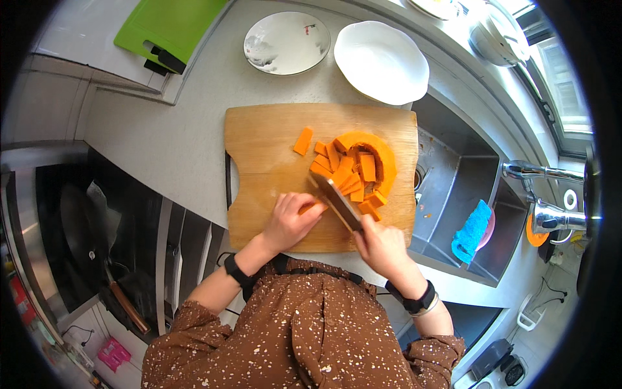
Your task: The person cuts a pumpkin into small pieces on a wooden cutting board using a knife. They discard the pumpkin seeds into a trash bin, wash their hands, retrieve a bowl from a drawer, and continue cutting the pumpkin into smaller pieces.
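Note:
My right hand (pixel 386 245) grips the handle of a kitchen knife (pixel 336 198), whose broad blade slants up and left over the wooden cutting board (pixel 265 146). Left of the blade, my left hand (pixel 293 219) has its fingers curled around a small orange pumpkin piece (pixel 306 208), partly hidden by them. Beyond the blade lie several cut pumpkin chunks (pixel 344 170), some heaped against a curved, hollowed section of pumpkin (pixel 386 160). One chunk (pixel 302 141) rests apart, toward the board's upper middle.
Behind the board stand a patterned plate (pixel 286 44) and a white scalloped bowl (pixel 381 61). To the right is a steel sink (pixel 442 194) with a blue cloth (pixel 471 232) and a chrome faucet (pixel 539 171). A wok (pixel 87 233) sits at left; a green board (pixel 165 29) stands upper left.

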Motion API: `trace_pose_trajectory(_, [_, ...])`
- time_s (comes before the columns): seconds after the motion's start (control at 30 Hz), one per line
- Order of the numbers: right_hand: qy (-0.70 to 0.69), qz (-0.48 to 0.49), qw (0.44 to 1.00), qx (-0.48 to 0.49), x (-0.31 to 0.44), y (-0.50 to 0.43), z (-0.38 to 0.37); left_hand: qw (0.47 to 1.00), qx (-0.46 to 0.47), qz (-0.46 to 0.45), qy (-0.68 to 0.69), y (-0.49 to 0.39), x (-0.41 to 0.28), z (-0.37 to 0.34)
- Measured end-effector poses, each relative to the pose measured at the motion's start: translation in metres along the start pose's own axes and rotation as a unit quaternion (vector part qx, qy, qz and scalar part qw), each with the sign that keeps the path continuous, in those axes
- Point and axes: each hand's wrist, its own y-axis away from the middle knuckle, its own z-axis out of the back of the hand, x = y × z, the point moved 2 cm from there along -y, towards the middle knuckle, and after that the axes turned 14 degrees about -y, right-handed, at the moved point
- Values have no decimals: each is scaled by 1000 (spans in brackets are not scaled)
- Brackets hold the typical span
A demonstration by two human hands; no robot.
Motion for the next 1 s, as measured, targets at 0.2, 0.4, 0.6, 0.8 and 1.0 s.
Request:
trace_pose_trajectory(0.2, [7,33,999,-10,16,31,30,1000,14,8,3,-7,-3,-3])
trace_pose_trajectory(0.4, [66,42,997,7,25,40,28,998,-7,5,-60,-8,-8,2])
trace_pose_trajectory(0.6, [68,-12,994,83,29,39,26,999,-2,10,-42,-6,-6,0])
trace_pose_trajectory(0.8, [54,2,996,70,11,12,-6,1000,-5,2,-7,-3,-3,-2])
trace_pose_trajectory(1.0, [36,-3,999,-5,3,8,1,1000,-3,26,8,-4,-3,5])
